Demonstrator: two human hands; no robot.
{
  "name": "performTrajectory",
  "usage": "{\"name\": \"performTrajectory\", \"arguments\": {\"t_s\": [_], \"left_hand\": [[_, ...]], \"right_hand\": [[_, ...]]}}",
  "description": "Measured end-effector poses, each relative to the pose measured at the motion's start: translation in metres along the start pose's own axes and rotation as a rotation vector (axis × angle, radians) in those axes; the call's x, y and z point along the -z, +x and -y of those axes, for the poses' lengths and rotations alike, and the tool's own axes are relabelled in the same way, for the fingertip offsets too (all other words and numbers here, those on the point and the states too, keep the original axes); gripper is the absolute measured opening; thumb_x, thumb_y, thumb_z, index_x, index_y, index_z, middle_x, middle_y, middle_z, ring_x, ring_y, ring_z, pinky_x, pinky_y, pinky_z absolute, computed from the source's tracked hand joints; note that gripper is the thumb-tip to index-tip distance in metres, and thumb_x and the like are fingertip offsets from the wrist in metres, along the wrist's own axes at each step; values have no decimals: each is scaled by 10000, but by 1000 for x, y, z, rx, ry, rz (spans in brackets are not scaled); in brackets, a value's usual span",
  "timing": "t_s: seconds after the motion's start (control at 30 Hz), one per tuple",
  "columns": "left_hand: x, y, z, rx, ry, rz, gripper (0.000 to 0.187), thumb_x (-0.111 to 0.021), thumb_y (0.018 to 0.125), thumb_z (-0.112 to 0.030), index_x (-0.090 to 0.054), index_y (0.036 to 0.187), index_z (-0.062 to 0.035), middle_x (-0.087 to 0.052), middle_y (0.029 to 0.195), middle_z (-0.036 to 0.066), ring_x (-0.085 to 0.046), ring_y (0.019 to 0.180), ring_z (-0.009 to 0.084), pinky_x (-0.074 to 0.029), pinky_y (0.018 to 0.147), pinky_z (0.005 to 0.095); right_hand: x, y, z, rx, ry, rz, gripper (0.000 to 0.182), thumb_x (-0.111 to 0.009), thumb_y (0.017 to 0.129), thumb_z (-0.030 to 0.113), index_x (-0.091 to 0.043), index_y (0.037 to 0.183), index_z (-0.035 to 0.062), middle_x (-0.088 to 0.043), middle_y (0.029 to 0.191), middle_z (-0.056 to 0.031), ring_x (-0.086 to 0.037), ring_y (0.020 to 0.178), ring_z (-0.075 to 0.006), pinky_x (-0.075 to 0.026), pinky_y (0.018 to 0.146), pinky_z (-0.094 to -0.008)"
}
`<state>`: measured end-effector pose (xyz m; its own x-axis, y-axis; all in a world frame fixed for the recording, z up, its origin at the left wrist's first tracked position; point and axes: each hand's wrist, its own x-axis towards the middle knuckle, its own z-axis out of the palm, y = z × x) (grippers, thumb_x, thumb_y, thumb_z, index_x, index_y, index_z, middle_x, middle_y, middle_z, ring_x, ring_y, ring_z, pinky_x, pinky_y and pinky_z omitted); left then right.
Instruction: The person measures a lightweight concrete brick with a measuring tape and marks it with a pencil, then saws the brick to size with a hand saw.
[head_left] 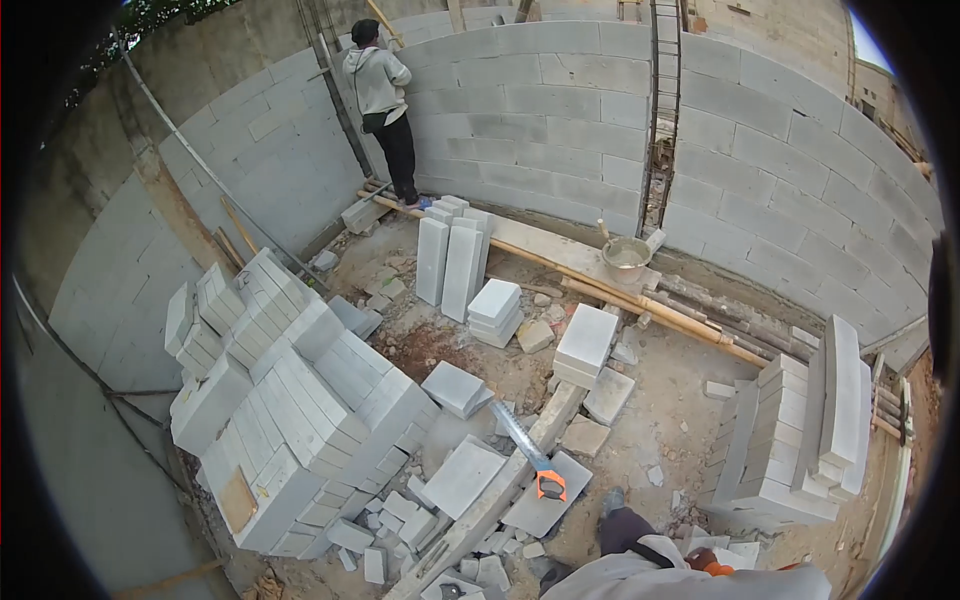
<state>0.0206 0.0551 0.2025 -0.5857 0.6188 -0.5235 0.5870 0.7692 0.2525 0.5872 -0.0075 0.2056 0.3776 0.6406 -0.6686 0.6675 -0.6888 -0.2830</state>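
Brown dirt floor, rubble-strewn; on it: big stack of pale-grey rectangular blocks left, smaller pale-grey block stack right, broken grey block chunks.

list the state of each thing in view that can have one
saw: lying unheld, across the beam
beam: lying on the ground
bucket: upright, open, grey material inside
poles: lying down
left stack: piled, uneven on top
right stack: piled
tall blocks: standing on end
broken pieces: scattered
wall: standing, blocks laid in rows
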Motion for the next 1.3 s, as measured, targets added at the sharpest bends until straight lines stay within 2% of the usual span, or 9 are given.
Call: {"name": "performTrajectory", "arguments": {"t_s": [0.13, 0.5, 0.57, 0.6, 0.7, 0.8, 0.93, 1.13, 1.3], "left_hand": [[9, 6, -36, 17, 31, -3, 915, -844, 719, -323, -314, 1414, -52, -452, 1413, 152, -445, 1348, 382, -344, 1114, 604], [11, 5, -200, 155, 124, -110, 917, -882, 687, -324, -339, 1373, -53, -480, 1370, 141, -464, 1324, 375, -346, 1107, 603], [22, 5, -246, 134, 156, -126, 917, -889, 681, -324, -343, 1366, -53, -485, 1362, 139, -467, 1320, 373, -347, 1106, 602], [27, 7, -268, 88, 135, -124, 917, -893, 678, -324, -346, 1362, -53, -487, 1358, 139, -469, 1318, 373, -347, 1105, 602], [58, 19, -337, -245, -113, -87, 1007, -949, 601, -296, -311, 1322, 0, -491, 1348, 195, -514, 1282, 378, -433, 1075, 546], [107, -8, -433, -399, -700, 59, 899, -929, 650, -170, -314, 1278, 17, -521, 1298, 221, -560, 1248, 344, -526, 993, 468], [157, -37, -513, -313, -1054, 331, 811, -883, 716, -86, -328, 1296, 31, -559, 1253, 209, -594, 1199, 307, -543, 968, 420], [146, 32, -569, -359, -1211, 564, 854, -852, 799, -142, -342, 1462, 32, -549, 1355, 190, -588, 1209, 279, -476, 1048, 407], [116, 53, -566, -317, -1175, 594, 932, -767, 887, -482, -318, 1566, -30, -510, 1454, 193, -564, 1276, 265, -483, 1009, 402]], "right_hand": [[16, 4, -6, -236, 60, -84, 421, -836, 720, 377, -739, 954, 41, -733, 1067, -238, -704, 1049, -375, -542, 958, -402], [114, 300, 92, 45, 315, -50, 426, -850, 727, 243, -677, 1009, -26, -716, 1076, -242, -692, 1059, -369, -527, 965, -403], [61, 432, 65, 132, 561, 17, 686, -792, 818, 81, -409, 1380, -13, -702, 927, -219, -707, 774, -301, -598, 725, -389], [143, 372, 147, 89, 605, 116, 661, -863, 764, 201, -499, 1262, -37, -704, 1036, -246, -703, 969, -251, -565, 829, -356], [195, 352, 269, 438, 500, 419, 715, -900, 766, 292, -554, 1303, -29, -718, 1085, -192, -700, 981, -250, -556, 864, -348], [210, 312, 367, 366, 570, 859, 825, -784, 850, 523, -502, 1445, 26, -618, 1361, -125, -559, 1270, -259, -470, 1004, -397], [200, 297, 444, 819, 787, 1262, 876, -713, 881, 604, -423, 1500, 55, -597, 1371, -115, -515, 1319, -259, -445, 1052, -442], [297, 233, 488, 475, 1066, 995, 615, -693, 909, 304, -506, 1394, -25, -641, 1258, -169, -657, 1104, -294, -547, 940, -437], [295, 249, 487, 410, 1311, 768, 606, -654, 904, 278, -484, 1406, -16, -631, 1271, -191, -649, 1109, -351, -527, 980, -470]]}}
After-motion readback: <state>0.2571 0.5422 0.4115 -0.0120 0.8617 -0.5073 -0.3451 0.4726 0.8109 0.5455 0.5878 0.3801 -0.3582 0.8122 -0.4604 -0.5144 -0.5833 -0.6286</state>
